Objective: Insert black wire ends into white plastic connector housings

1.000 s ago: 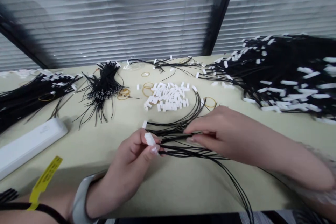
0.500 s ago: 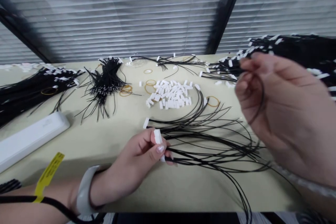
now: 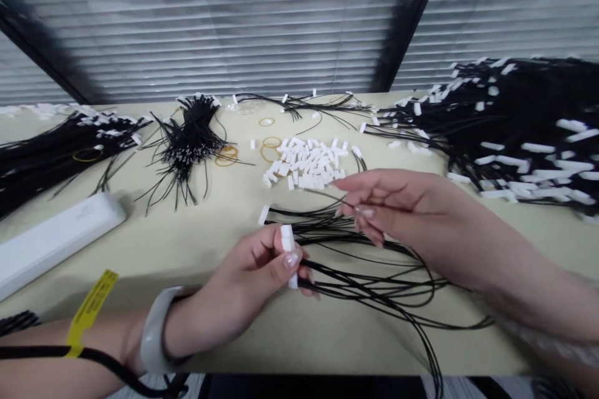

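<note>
My left hand pinches a white plastic connector housing between thumb and fingers. Black wires run out of it to the right across the table. Above them my right hand pinches one thin black wire, whose free end points left toward the pile of white connector housings. That wire's rest loops down under the right hand. Another white connector with wires lies just beyond my left fingers. The far ends of several wires are hidden behind my right hand and forearm.
A large heap of black wires with white connectors fills the right back. At left lie another wire bundle, a tied wire bunch, rubber bands and a long white case. A black cable with a yellow tag crosses my left forearm.
My right hand has come down and left from the upper right, bringing the pinched wire near the left hand. The left hand keeps its hold, almost unmoved.
</note>
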